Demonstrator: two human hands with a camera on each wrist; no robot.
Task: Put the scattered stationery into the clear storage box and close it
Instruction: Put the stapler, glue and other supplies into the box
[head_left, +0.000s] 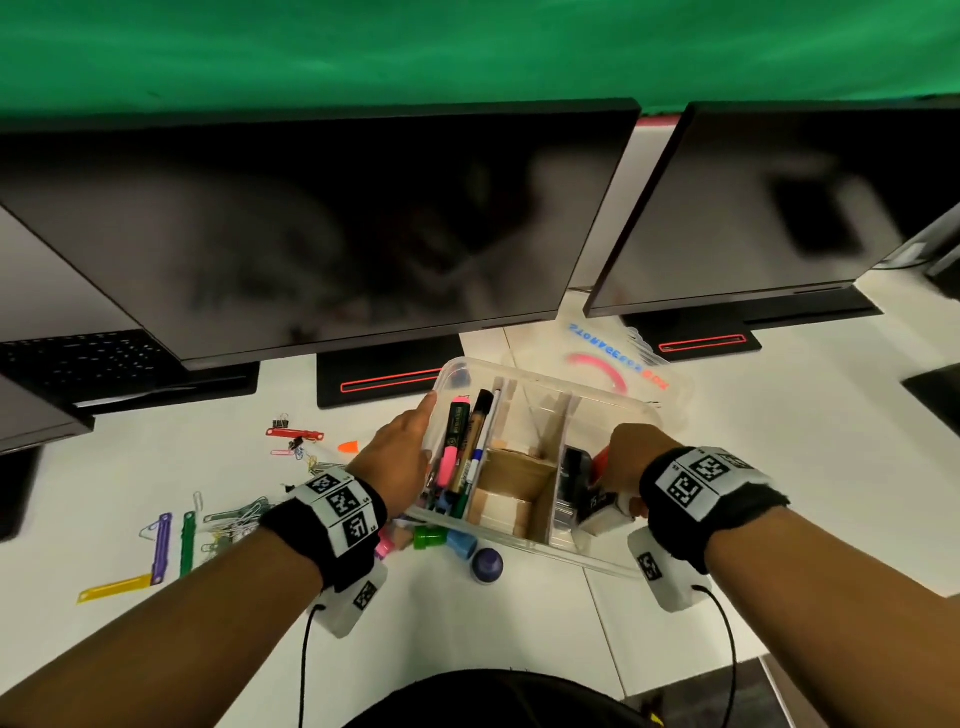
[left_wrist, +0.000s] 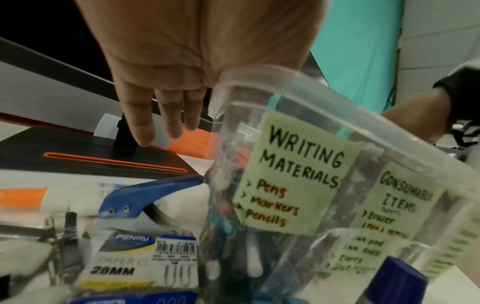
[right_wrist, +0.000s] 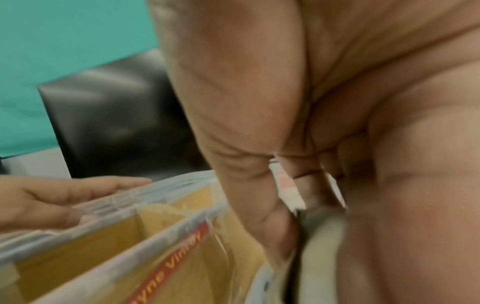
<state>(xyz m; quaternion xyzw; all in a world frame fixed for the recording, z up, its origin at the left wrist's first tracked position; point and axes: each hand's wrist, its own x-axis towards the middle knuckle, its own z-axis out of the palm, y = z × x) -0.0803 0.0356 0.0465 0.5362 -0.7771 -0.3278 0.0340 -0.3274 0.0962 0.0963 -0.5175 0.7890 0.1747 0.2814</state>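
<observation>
The clear storage box (head_left: 587, 396) stands open in the middle of the desk, with pens and markers (head_left: 457, 441) in its left compartment. My left hand (head_left: 400, 452) lies with straight fingers (left_wrist: 145, 123) against the box's left wall (left_wrist: 337, 98). My right hand (head_left: 631, 462) reaches down into the right compartment. Its fingers (right_wrist: 259, 205) are curled round a white and black item (head_left: 602, 506) that I cannot name. The clear lid (head_left: 618, 358) lies behind the box. Coloured fasteners (head_left: 163, 545) and paper clips (head_left: 234, 519) lie scattered to the left.
Two dark monitors (head_left: 311, 223) stand close behind the box, with a keyboard (head_left: 78, 358) at far left. A dark blue bottle (head_left: 487, 566) and green and blue caps (head_left: 431, 536) lie before the box. A blue hole punch (left_wrist: 145, 197) and a paper clip packet (left_wrist: 140, 261) sit beside it.
</observation>
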